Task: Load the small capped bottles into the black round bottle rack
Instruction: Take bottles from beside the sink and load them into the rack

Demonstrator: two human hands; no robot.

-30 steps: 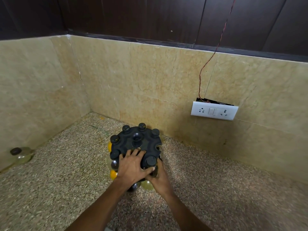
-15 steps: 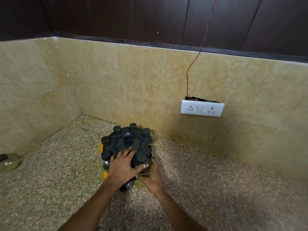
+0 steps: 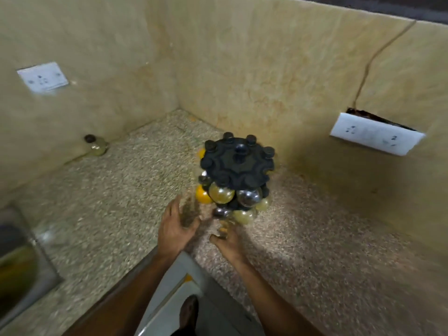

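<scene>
Head view: blurred, unlabelled bottle rack [image 3: 238, 163].

Speckled counter [image 3: 327, 251] carries loaded rack [image 3: 236, 166] and lone bottle [image 3: 97, 146].

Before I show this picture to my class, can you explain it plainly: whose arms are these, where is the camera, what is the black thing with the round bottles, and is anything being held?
There is no machine here: a person wears a wide-angle camera on the head, looking forward and down at their own arms. The left hand and right hand hover just short of the black round bottle rack, fingers relaxed; motion blur hides detail, but neither seems to hold anything. The rack stands on a speckled stone counter in a tiled corner, with small capped bottles hanging round it. One more loose bottle sits by the left wall. A white socket plate is on the right wall.
</scene>
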